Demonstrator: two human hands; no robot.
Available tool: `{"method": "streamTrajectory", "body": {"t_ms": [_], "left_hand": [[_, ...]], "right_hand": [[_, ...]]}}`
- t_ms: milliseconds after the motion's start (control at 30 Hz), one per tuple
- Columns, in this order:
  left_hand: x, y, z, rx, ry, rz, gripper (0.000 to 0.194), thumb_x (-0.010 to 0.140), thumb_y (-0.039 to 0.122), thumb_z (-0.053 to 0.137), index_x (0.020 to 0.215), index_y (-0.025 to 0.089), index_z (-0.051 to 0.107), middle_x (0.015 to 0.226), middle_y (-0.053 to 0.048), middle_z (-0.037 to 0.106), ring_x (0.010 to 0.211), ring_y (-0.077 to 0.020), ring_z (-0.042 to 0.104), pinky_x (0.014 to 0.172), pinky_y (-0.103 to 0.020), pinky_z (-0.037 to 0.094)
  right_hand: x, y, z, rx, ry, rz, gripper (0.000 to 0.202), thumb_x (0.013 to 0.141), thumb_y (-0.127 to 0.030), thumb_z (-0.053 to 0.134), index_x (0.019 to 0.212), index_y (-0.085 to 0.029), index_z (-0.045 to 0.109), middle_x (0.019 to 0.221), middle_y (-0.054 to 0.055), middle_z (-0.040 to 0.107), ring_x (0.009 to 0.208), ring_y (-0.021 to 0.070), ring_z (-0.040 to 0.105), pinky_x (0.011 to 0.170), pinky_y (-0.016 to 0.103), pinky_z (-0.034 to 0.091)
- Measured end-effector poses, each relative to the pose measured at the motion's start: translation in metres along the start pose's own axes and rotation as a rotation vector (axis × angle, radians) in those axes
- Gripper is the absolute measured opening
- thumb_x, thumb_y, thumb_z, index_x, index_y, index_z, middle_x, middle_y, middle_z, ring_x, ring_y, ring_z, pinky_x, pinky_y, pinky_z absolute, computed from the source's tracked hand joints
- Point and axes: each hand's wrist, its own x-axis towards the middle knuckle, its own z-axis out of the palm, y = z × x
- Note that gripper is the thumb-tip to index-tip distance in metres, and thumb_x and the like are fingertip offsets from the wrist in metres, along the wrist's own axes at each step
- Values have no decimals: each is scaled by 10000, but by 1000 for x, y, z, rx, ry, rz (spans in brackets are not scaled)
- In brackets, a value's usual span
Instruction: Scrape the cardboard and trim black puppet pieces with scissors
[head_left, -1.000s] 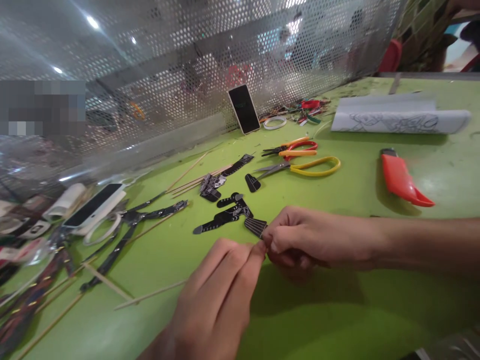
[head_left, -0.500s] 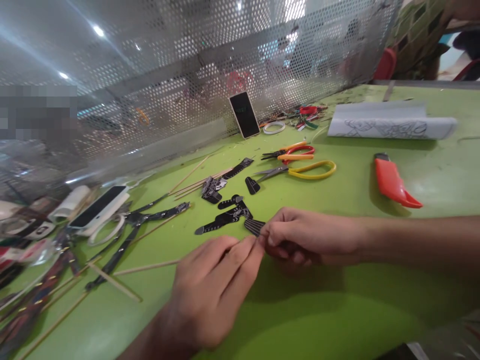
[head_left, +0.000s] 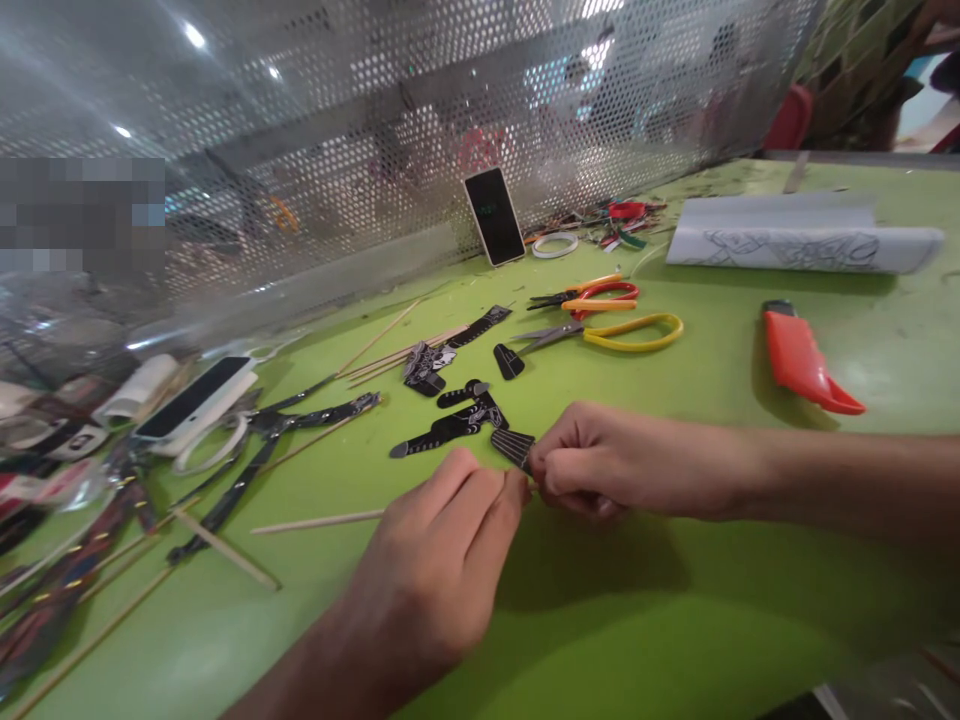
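Note:
My left hand [head_left: 442, 560] is closed around a thin wooden stick [head_left: 319, 521], whose bare end sticks out to the left. Against its fingertips, my right hand [head_left: 592, 465] is closed in a pinch; what it grips is hidden by the fingers. A black striped fan-shaped cutout [head_left: 512, 446] shows right beside the right fingertips; whether they touch it I cannot tell. Just behind lie a black jointed paper figure part [head_left: 457, 425], a small black cutout [head_left: 509, 361] and a patterned black-and-white cutout [head_left: 427, 368].
Yellow-handled scissors [head_left: 630, 333] and orange-red scissors [head_left: 600, 298] lie behind the hands. A red cutter-like tool [head_left: 806, 360] and a rolled drawing [head_left: 795, 245] are at right. A phone [head_left: 495, 216] leans on the perforated metal screen. Sticks and black strips [head_left: 247, 490] crowd the left.
The wooden stick's free end has shifted right and up with my left hand. Both hands stay together at the fingertips, and the view has shifted slightly.

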Motion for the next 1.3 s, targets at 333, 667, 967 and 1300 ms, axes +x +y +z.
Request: {"method": "streamTrajectory", "body": {"t_ms": [333,667,967,1300], "left_hand": [[2,2,-5,33,44,72,134,821,-16,584,940,-24,644,718,-123,631,635,-195,519,482,-330,391],[-8,-1,-7,99,41,127,324,842,37,598,1149,-64,574,920,-182,654,819,-263,591,629,-380,487],[6,4,6,-46,84,-36,218,855,-4,535,1068,7,577,779,-112,616,721,-197,519,613,-361,448],[3,0,7,-232,98,-140,256,889,1,478,1108,79,585,817,-90,603,729,-179,515,627,-333,431]], "right_hand": [[-1,1,3,248,-36,111,249,753,-181,445,515,-166,370,503,-73,315,440,37,233,424,207,164],[-1,-1,6,322,-63,124,231,738,-171,443,520,-162,369,512,-75,304,437,31,229,420,188,164],[1,-3,4,112,86,62,193,727,-166,447,535,-159,442,505,-51,414,458,58,390,435,185,310],[-1,-3,1,106,35,4,244,786,-198,435,546,-162,434,519,-53,383,467,67,391,457,212,304]]}}
